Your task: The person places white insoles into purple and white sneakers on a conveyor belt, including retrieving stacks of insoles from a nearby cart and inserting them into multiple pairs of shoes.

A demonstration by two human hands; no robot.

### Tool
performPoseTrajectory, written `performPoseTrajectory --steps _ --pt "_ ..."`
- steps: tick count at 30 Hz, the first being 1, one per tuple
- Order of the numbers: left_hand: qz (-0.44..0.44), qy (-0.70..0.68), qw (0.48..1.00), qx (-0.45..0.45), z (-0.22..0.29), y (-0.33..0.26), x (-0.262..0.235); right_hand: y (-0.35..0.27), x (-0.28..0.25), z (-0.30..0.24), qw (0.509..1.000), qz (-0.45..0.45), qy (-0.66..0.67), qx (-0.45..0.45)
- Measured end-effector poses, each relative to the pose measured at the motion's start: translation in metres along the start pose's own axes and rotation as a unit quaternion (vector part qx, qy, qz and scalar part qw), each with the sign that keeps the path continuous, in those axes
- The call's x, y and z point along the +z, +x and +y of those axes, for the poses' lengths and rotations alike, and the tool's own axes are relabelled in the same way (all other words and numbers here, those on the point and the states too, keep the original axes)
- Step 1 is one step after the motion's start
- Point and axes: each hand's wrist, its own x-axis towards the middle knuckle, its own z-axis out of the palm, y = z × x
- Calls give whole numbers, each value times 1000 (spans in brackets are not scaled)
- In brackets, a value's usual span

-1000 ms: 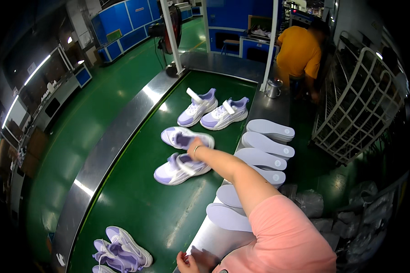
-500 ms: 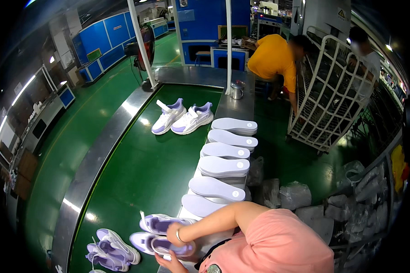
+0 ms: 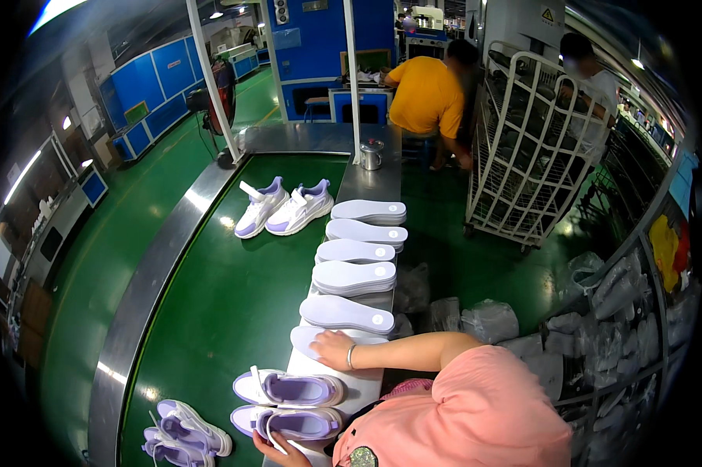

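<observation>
My right hand (image 3: 334, 350) lies over a pale lavender insole (image 3: 302, 339) on the bench edge, fingers stretched across it. Its far end is hidden by the hand and wrist. My left hand (image 3: 282, 451) holds the side of the nearer white and purple sneaker (image 3: 247, 419), thumb and fingers against its upper. Right behind it sits the matching sneaker (image 3: 249, 385), its opening facing up. Stacks of lavender insoles (image 3: 347, 314) run in a row away from me, just beyond my right hand.
Another sneaker pair (image 3: 186, 436) rests at lower left on the green belt (image 3: 234, 296); a further pair (image 3: 285, 208) stands farther off. A metal mug (image 3: 372, 156) is by a white post. Two people work near a wire cart (image 3: 522, 156). Plastic-wrapped bundles (image 3: 489, 320) lie at right.
My right hand has left the nearer sneaker and moved away from me onto the insole. My left hand stays at the sneaker. The view has shifted, and the wire cart sits further left.
</observation>
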Motion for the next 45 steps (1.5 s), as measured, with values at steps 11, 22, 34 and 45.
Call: performPoseTrajectory --steps 11,22,34,45 --pt "18 157 975 154 -29 3 -2 -9 20 27 991 -68 -86 72" --pt "110 42 988 95 -20 29 23 -21 -73 -42 947 70 225 -219" --pt "91 -7 994 62 -23 24 32 -29 -2 -137 943 -219 -64 -240" --pt "103 -54 993 -1 -13 20 23 -46 -37 -128 913 -242 -169 -280"
